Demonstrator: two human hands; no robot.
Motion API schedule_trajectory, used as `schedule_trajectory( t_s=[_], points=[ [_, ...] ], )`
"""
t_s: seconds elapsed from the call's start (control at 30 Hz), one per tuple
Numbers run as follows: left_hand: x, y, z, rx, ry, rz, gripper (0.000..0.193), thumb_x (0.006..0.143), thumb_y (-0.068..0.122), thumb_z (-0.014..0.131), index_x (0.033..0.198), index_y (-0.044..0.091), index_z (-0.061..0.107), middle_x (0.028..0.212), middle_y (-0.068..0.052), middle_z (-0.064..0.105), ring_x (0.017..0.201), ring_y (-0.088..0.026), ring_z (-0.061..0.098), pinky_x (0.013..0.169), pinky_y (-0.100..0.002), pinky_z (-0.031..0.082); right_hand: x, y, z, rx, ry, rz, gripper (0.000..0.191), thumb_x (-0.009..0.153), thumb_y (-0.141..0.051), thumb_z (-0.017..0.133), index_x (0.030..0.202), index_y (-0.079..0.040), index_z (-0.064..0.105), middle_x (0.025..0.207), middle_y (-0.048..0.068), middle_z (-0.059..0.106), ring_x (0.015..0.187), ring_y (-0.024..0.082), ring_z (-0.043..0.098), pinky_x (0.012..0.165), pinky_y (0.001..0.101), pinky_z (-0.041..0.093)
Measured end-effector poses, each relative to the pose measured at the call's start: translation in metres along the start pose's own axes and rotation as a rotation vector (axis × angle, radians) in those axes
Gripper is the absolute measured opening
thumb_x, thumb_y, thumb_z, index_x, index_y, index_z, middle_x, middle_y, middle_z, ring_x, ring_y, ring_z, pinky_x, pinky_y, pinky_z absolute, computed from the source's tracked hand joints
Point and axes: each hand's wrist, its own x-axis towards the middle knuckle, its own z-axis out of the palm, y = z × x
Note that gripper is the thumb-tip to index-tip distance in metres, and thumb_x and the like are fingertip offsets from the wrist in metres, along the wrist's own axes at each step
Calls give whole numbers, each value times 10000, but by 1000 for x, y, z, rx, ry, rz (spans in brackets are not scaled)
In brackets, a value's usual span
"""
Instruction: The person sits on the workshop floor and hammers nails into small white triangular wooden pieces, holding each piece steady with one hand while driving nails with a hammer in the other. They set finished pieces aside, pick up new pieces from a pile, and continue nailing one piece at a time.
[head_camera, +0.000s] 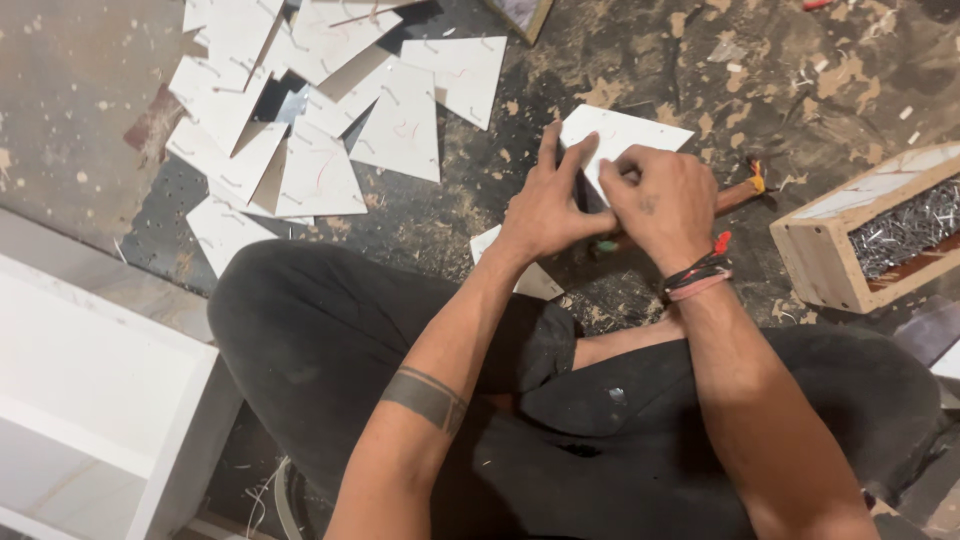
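**Fingers Working a White Panel**

Paint-spattered, sawdust-strewn floor (640, 80) is carrying the work: left hand (548, 205) and right hand (660, 200) are both pinching a white triangular board piece (625, 135), likely positioning it. Next move calls for steady alignment.

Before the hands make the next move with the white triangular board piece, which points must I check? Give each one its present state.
1. Both hands on the white triangular board piece: left hand and right hand both touch it: ok.
2. Firm grip: fingers hide the contact: cannot tell.
3. Wooden box of metal nails beside the right hand: ok.
4. Wooden-handled tool visible: mostly hidden behind the right hand: cannot tell.
5. Pile of white triangular pieces apart from the hands: ok.
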Motion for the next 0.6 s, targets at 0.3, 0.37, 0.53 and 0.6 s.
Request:
schedule_trajectory(
  t_s=[0.3, 0.37, 0.53, 0.6],
  points=[
    [1, -5, 3, 5, -26, -36, 1118, 592, 565, 780, 1572, 228, 360, 1688, -259, 120, 1401, -531, 429, 1022, -593, 482, 3, 18, 4, 176, -98, 47, 307, 946, -351, 730, 951, -48, 772, 734, 119, 711, 647, 265, 713, 625, 389, 531],
    [1, -6, 4, -8, -20, -44, 1105, 597, 559, 773, 1571, 230, 370, 1694, -258, 126, 1398, -529, 442, 1023, -592, 487, 3, 17, 0, 189, -127, 53, 311, 936, -361, 741, 956, -52, 771, 733, 117, 707, 646, 259, 707, 614, 389, 523],
    [0, -7, 5, -1, -12, -25, 1111, 593, 551, 778, 1571, 218, 371, 1690, -266, 124, 1397, -537, 435, 1023, -597, 483, 2, 10, -8, 139, -170, 50, 312, 943, -387, 752, 956, -77, 781, 706, 115, 693, 643, 270, 687, 612, 399, 501],
    [-1, -6, 4, 2, -4, -17, 1104, 600, 551, 770, 1574, 214, 378, 1689, -270, 130, 1394, -539, 439, 1030, -592, 487, -1, 9, -8, 169, -143, 15, 315, 938, -382, 761, 956, -69, 777, 707, 115, 690, 647, 260, 685, 624, 396, 505]
  ],
)
